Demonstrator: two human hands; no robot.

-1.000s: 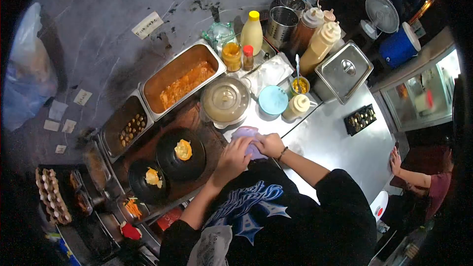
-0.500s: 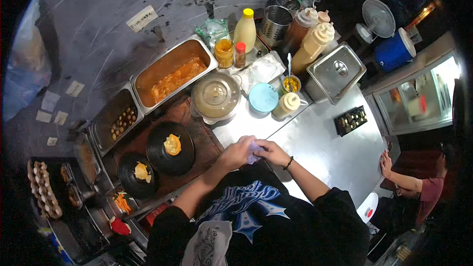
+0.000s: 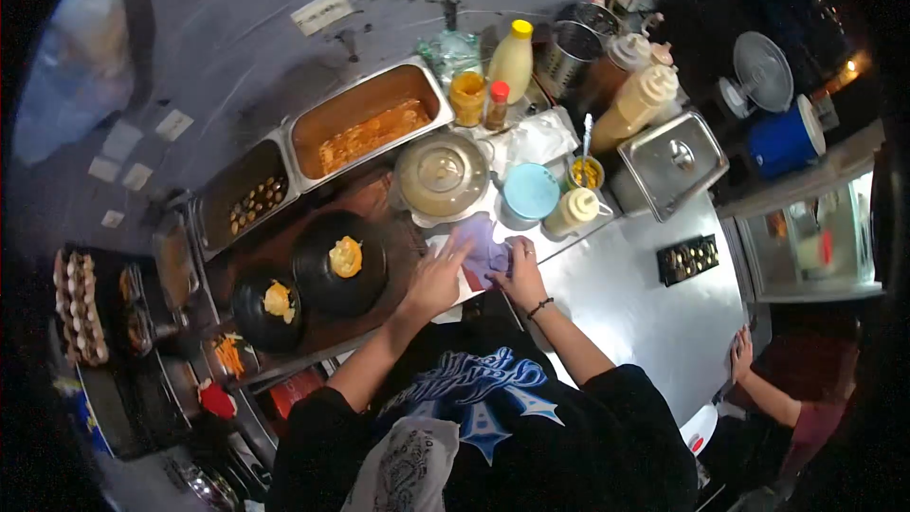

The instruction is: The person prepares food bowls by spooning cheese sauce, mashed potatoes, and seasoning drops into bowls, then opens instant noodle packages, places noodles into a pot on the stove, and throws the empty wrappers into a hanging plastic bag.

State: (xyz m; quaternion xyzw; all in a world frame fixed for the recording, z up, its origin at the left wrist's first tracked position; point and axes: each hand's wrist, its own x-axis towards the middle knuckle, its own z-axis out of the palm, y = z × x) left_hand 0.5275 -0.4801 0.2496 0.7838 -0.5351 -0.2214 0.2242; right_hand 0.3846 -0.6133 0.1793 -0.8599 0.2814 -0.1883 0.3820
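At far left, a cardboard tray [image 3: 81,308] holds pale eggs. Next come a small round black pan [image 3: 248,324] and a larger round black pan [image 3: 327,289], each with yellow-orange food. The person's left hand [image 3: 436,284] is unclenched, fingers extended onto a crumpled purple cloth [image 3: 482,248], which lies on the counter just below a round pot with a clear lid [image 3: 442,175]. The right hand [image 3: 519,278] bends its fingers against the cloth's right edge; whether it pinches the fabric, I cannot tell. Farther right sits a black rectangular tray [image 3: 688,260].
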